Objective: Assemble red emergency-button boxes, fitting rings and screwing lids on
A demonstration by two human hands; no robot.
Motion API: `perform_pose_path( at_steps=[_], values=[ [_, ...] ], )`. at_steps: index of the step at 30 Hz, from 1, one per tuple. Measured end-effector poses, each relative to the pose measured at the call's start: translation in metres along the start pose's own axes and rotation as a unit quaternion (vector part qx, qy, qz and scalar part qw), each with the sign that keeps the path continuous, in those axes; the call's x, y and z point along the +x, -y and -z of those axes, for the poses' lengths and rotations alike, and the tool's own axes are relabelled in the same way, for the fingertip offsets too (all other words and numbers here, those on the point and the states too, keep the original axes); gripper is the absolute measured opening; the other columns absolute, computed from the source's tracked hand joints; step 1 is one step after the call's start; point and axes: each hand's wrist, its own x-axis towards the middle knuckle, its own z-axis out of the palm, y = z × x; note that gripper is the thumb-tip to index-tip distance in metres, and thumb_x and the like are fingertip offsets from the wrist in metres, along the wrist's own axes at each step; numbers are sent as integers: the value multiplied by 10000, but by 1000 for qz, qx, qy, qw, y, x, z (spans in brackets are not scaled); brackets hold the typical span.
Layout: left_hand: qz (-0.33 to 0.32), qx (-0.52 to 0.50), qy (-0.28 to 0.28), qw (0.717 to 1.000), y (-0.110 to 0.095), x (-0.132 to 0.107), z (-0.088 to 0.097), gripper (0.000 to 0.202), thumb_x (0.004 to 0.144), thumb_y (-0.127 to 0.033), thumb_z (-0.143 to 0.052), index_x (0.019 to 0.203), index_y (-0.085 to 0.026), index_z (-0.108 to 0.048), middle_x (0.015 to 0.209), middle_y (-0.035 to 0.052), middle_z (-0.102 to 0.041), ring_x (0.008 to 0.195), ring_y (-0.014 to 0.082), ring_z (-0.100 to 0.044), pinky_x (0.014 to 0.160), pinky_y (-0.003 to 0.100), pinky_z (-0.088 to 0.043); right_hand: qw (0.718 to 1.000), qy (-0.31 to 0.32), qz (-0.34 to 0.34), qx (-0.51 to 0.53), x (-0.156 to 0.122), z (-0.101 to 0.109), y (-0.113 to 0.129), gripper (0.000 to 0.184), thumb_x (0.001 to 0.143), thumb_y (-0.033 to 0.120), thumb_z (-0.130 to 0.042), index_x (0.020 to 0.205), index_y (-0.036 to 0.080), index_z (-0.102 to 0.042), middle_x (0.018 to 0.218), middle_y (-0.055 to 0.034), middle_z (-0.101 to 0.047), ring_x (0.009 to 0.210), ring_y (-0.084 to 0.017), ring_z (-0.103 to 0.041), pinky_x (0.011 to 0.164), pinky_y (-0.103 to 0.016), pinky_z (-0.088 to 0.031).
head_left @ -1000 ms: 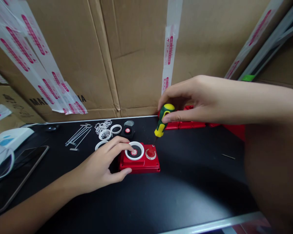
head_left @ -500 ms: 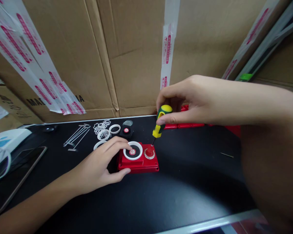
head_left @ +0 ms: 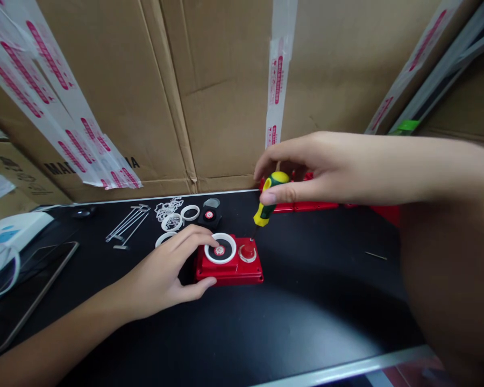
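Observation:
A small red box (head_left: 230,267) lies on the black table (head_left: 306,322); its top carries a white ring around a black disc and a red round button. My left hand (head_left: 167,274) grips the box's left end, fingers across the ring and thumb against the front side. My right hand (head_left: 306,169) pinches the top of a green and yellow screwdriver (head_left: 268,199), which stands tilted with its tip at the box's far right corner.
Loose white rings (head_left: 181,217), thin metal rods (head_left: 127,224) and a small black part (head_left: 208,216) lie behind the box. Red parts (head_left: 306,206) sit by the cardboard wall (head_left: 226,91). A tablet (head_left: 20,293) and a white box (head_left: 16,228) are at the left.
The screwdriver's tilt and my right fingers shifted slightly around its top. The red box and my left hand stayed almost still.

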Motion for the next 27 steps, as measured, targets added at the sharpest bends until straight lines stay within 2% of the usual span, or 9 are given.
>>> perform_pose_path(
  at_steps=[4, 7, 10, 18, 23, 27],
  values=[
    [1, 2, -5, 1000, -1, 0, 0, 473, 947, -293, -773, 1359, -318, -541, 1460, 83, -592, 1365, 294, -625, 1133, 429, -549, 1000, 14, 13, 7, -10, 8, -3, 452, 974, 562, -703, 1326, 280, -732, 1117, -56, -797, 858, -231, -698, 645, -322, -476],
    [4, 2, -3, 1000, -1, 0, 0, 477, 945, -289, -777, 1359, -321, -541, 1462, 81, -590, 1366, 291, -622, 1143, 434, -538, 999, 20, 22, 28, -14, 10, -5, 393, 985, 474, -697, 1336, 303, -744, 1147, -49, -806, 903, -247, -719, 661, -320, -512],
    [8, 1, 0, 1000, -1, 0, 0, 477, 942, -285, -777, 1356, -330, -543, 1462, 74, -587, 1371, 289, -619, 1149, 439, -533, 999, 19, 22, 23, -13, 10, -3, 362, 983, 448, -693, 1308, 304, -761, 1135, -45, -814, 898, -251, -718, 661, -323, -524],
    [8, -2, 1, 1000, -3, 0, 1, 463, 952, -292, -760, 1359, -325, -541, 1449, 71, -592, 1359, 284, -626, 1124, 423, -549, 1000, -6, 22, -1, -4, 5, 1, 304, 986, 499, -649, 1204, 325, -771, 1019, -21, -800, 782, -228, -701, 602, -343, -464],
    [9, -1, 1, 1000, -3, 1, 1, 453, 947, -293, -763, 1345, -324, -549, 1440, 69, -599, 1341, 287, -633, 1123, 428, -543, 999, -22, 19, -31, 3, 2, 1, 387, 955, 608, -676, 1122, 273, -776, 890, -20, -764, 700, -201, -651, 621, -347, -430],
    [7, -4, -3, 1000, -3, 1, 1, 454, 953, -292, -761, 1352, -325, -546, 1436, 70, -598, 1325, 279, -639, 1114, 416, -542, 998, -47, -1, -53, 8, -2, 0, 444, 946, 671, -671, 977, 237, -759, 736, -11, -684, 628, -176, -551, 609, -351, -360]
  ],
)
